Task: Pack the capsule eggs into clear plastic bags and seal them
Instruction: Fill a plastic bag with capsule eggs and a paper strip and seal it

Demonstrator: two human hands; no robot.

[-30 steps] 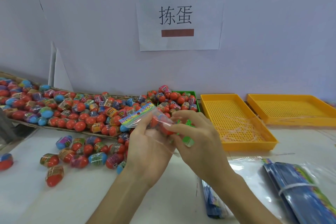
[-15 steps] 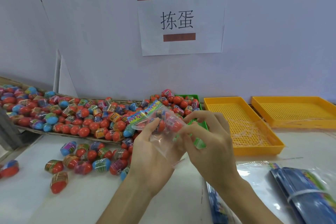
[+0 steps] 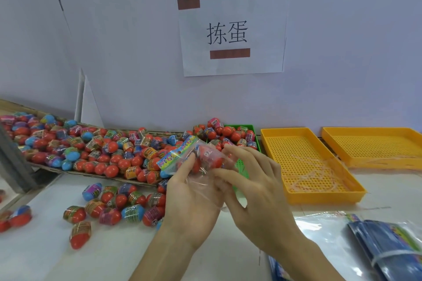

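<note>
A clear plastic bag [image 3: 205,157] with a colourful printed top strip hangs between both hands at the centre, with red capsule eggs inside it. My left hand [image 3: 189,194] grips the bag from below and the left, thumb against the eggs. My right hand [image 3: 253,187] pinches the loose plastic on the right side. A long heap of capsule eggs [image 3: 96,146] fills the cardboard tray at the left. Several loose eggs [image 3: 118,205] lie on the white table in front of it.
A green tray [image 3: 251,130] with eggs stands behind my hands. Two yellow perforated trays [image 3: 306,166] [image 3: 374,143] sit to the right. A bundle of unused bags [image 3: 388,248] lies at the bottom right. A paper sign [image 3: 230,32] hangs on the wall.
Both hands have kept hold of the bag and tilted it slightly; the fingers have shifted along the plastic. The camera has tipped a little, moving the scene lower in view.
</note>
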